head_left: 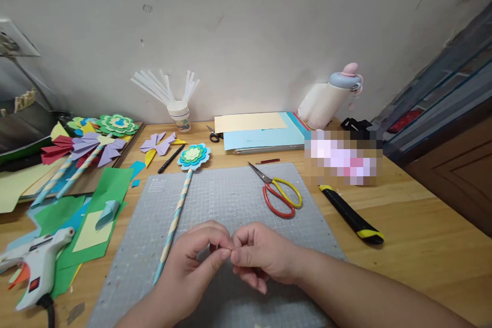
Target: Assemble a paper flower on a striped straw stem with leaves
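Wooden desk (430,261) bears a striped-stem paper flower (178,210). Beside it, left hand (203,256) and right hand (263,253) pinch fingertip-to-fingertip, on what I cannot tell.

Mat (219,189) on apparently wooden table (423,225)

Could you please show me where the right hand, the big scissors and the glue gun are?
Right hand (265,253): head view, near the thumb's base.
Big scissors (269,181): head view, where blades meet handles.
Glue gun (43,256): head view, on the white body.
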Demonstrator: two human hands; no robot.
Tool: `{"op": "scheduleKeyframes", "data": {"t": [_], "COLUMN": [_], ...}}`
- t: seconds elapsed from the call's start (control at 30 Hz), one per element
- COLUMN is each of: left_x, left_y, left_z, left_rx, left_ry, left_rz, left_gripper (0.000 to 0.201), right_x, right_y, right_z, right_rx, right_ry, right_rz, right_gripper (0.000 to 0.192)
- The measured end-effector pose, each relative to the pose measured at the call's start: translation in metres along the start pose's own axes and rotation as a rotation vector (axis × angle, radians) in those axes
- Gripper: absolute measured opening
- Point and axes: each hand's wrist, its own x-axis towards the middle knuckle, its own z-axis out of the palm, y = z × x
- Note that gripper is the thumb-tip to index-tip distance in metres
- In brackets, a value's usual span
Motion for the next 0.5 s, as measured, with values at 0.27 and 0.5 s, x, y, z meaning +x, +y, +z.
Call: {"op": "scheduleKeyframes", "data": {"t": [0.27,0.5], "left_x": [0.0027,-0.001], "left_y": [-0.0085,-0.01], "left_z": [0.0029,0.0031], "left_rx": [0.159,0.259], "left_ry": [0.0,-0.012], "left_rz": [0.093,0.093], "left_gripper": [0.018,0.02], "right_x": [0.0043,0.0085], "right_y": [0.0009,0.0069], "right_z": [-0.0079,-0.0043], "right_rx": [0.009,-0.06], "right_ry": [-0.102,-0.125], "right_rz": [-0.029,-0.1], "right_gripper": [0.038,0.044]}}
